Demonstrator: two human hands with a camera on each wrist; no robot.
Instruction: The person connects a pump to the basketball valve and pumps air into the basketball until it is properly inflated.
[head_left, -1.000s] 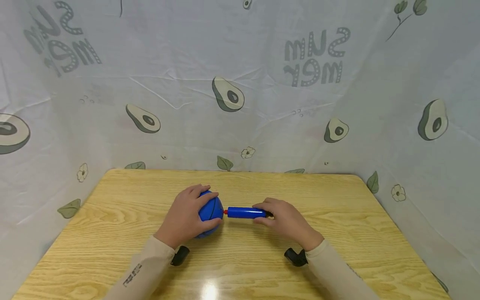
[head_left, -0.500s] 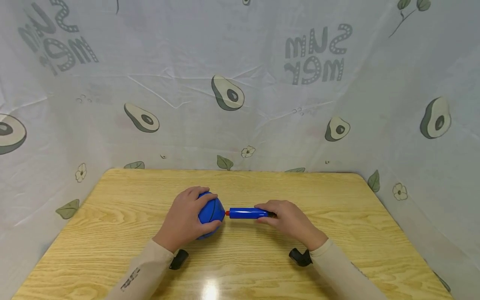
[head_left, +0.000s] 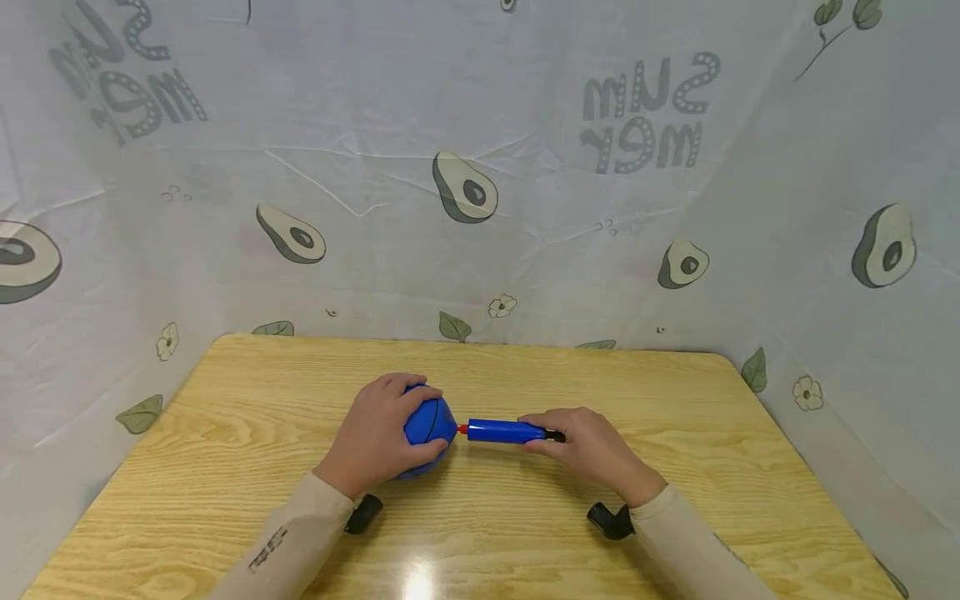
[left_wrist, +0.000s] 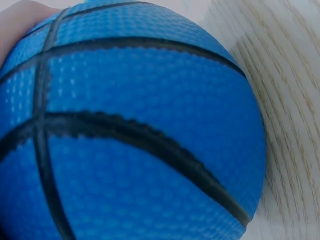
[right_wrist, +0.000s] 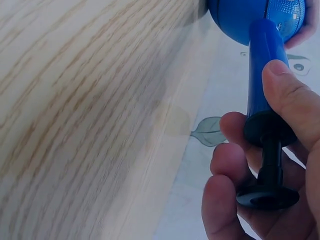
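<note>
A small blue ball (head_left: 431, 425) with black seams, like a mini basketball, is gripped by my left hand (head_left: 378, 433), its fingers over the top and thumb on the near side. From the ball's right side, which looks drawn to a point, a red tip (head_left: 462, 429) leads to a blue hand pump (head_left: 504, 431). My right hand (head_left: 588, 448) holds the pump by its rear end, thumb on the barrel. In the right wrist view the black plunger handle (right_wrist: 267, 197) stands out from the barrel among the curled fingers. The ball (left_wrist: 150, 110) fills the left wrist view.
Both hands work over a wood-grain table (head_left: 480, 533). A pale curtain (head_left: 360, 192) with avocado and leaf prints hangs behind the table and along its sides. Black wrist mounts (head_left: 364, 514) show under both sleeves.
The right hand and pump have shifted a little to the right, and more black rod shows behind the barrel. The ball's side looks more pointed. The camera has turned slightly too.
</note>
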